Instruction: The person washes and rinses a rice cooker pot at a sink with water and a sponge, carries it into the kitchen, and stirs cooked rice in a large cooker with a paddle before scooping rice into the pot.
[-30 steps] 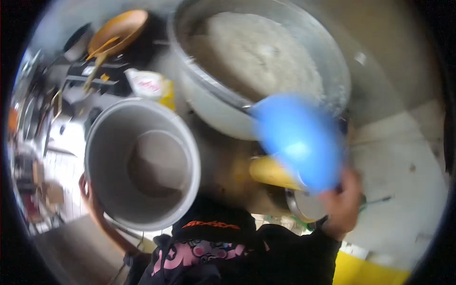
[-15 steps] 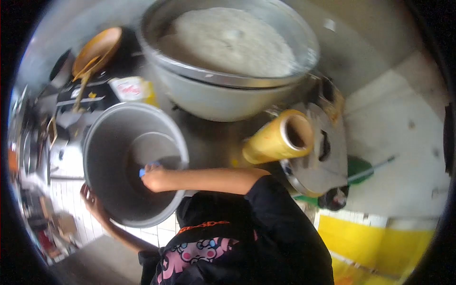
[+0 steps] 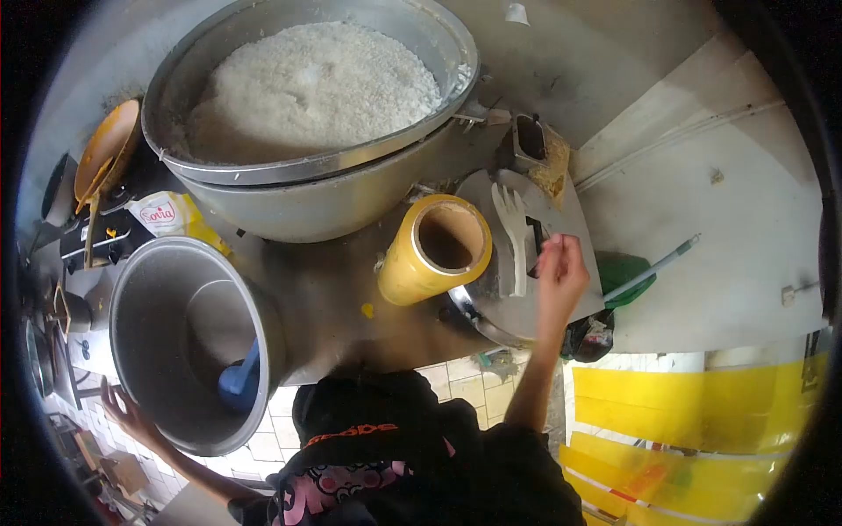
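A deep grey metal pot [image 3: 145, 298] stands on the left with a blue scoop [image 3: 239, 379] lying inside it, handle against the wall. My left hand [image 3: 130, 414] is at the pot's outer left side, fingers curled against it. Over to the right, my right hand [image 3: 563, 273] is above a round metal lid [image 3: 491, 320], beside its dark handle. Its fingers are pinched together; a pale, thin shape shows at the fingertips, but I cannot make out what it is. Next to that hand a white fork-shaped utensil [image 3: 513, 232] lies on the lid.
A large metal basin [image 3: 324, 206] heaped with white grains [image 3: 324, 88] fills the back. Near the middle stands a yellow wrap roll [image 3: 403, 272]. A printed yellow-and-white bag [image 3: 171, 215] and an orange-brown pan [image 3: 110, 153] are at left. Yellow panels [image 3: 667, 403] are at lower right.
My right hand has left the inside of the pot and moved right, over the lid. The blue scoop it held now lies in the pot. My left hand stays by the pot.
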`<state>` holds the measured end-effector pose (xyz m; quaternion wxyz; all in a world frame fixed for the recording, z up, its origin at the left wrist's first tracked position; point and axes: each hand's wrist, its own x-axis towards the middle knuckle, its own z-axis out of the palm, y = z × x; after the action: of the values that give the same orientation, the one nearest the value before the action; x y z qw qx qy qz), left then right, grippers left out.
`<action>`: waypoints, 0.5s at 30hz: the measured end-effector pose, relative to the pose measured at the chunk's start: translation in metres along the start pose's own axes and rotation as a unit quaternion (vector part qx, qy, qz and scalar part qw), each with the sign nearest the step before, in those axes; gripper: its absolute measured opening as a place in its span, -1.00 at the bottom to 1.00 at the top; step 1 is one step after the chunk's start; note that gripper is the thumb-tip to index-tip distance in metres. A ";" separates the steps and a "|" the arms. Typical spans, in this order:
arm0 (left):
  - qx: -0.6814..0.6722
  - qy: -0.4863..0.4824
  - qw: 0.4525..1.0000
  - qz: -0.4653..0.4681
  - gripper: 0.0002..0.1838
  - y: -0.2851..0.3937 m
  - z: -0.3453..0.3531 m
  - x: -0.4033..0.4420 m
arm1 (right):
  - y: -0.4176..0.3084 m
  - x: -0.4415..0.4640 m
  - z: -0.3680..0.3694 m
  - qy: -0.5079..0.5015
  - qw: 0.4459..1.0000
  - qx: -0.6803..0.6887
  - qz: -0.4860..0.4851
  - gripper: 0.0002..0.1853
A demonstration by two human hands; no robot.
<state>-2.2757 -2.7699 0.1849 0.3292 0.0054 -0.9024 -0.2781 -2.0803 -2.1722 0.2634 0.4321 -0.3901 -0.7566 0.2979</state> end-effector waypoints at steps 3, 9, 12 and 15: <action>-0.190 -0.102 0.976 -0.019 -0.66 0.072 0.022 0.024 | 0.136 0.015 0.000 -0.073 0.957 -0.233 -0.158 -0.65; -0.140 -0.258 0.948 0.124 -0.59 0.195 0.060 0.056 | 0.170 0.003 0.009 -0.190 0.914 -0.353 -0.066 -0.59; -0.221 -0.276 0.928 0.117 -0.50 0.205 0.084 0.065 | 0.114 0.029 -0.023 -0.070 0.947 -0.298 -0.099 -0.62; -0.293 -0.304 0.902 0.089 -0.38 0.220 0.102 0.080 | 0.040 0.063 -0.057 -0.026 0.974 -0.194 -0.113 -0.67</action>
<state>-2.3611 -2.5488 0.2790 0.0491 -0.2569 -0.8328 -0.4878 -2.0366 -2.0913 0.2843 0.3590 -0.3707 -0.8501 0.1049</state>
